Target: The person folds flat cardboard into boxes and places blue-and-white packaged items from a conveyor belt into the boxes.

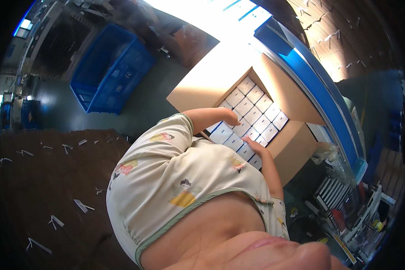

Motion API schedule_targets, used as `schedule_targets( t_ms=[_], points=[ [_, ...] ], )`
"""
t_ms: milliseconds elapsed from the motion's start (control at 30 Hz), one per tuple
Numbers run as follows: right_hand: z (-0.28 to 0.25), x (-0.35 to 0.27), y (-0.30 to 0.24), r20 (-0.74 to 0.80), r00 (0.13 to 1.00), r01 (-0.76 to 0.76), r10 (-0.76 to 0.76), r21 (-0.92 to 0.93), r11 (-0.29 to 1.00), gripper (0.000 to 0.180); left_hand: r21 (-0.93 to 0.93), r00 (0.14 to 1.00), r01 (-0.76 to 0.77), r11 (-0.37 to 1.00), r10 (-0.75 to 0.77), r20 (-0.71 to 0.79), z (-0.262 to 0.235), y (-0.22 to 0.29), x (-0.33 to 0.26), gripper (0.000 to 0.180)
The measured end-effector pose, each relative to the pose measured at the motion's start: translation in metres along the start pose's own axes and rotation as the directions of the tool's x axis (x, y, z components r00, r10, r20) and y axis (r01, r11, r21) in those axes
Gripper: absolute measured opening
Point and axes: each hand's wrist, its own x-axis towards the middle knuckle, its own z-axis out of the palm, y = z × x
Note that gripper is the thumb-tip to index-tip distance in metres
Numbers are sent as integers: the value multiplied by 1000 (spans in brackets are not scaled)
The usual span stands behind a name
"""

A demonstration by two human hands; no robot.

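— Cardboard is showing everywhere: an open carton (pixel 297 146) is sitting right of the person, packed with rows of small white boxes (pixel 256 114).

— And the hands?

— The left hand (pixel 231 119) is pressing down on the far boxes, fingers curled; whether it is grasping one is unclear. The right hand (pixel 253 146) is lying flat and released on the near row. A blue crate (pixel 110 74) is standing far left.

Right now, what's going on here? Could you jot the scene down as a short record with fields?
Place: workshop floor, seen from above
Left hand: reaching into the cardboard box, resting on the small white boxes
Right hand: flat on the white boxes near the carton's front edge
Box contents: white boxes packed in neat rows
Nearby: blue plastic crate on the floor, blue-edged table beside the carton
Floor: scattered white scraps
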Motion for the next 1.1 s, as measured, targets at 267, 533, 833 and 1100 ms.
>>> schedule_targets(
  t_ms=[267, 533, 833, 1100],
  points=[
    [0, 2, 14, -221, 968, 122, -116, 10, 993, 52, -516, 828, -527, 675, 272, -491, -205, -66, -98, 41],
    [-80, -105, -163, -641, 673, 510, -371, 39, 859, 35, -183, 152, 393, 901, -260, -954, -363, -246, -20, 62],
    [-262, -53, -234, -914, 385, 452, -126, 68, 890, 64, -348, 672, -262, 900, -89, -736, -347, -142, -25, 113],
    [-239, -119, -247, -950, 154, 779, -271, -52, 625, 73, -194, 364, -587, 786, 42, -931, -327, -102, -59, 100]
  ],
)
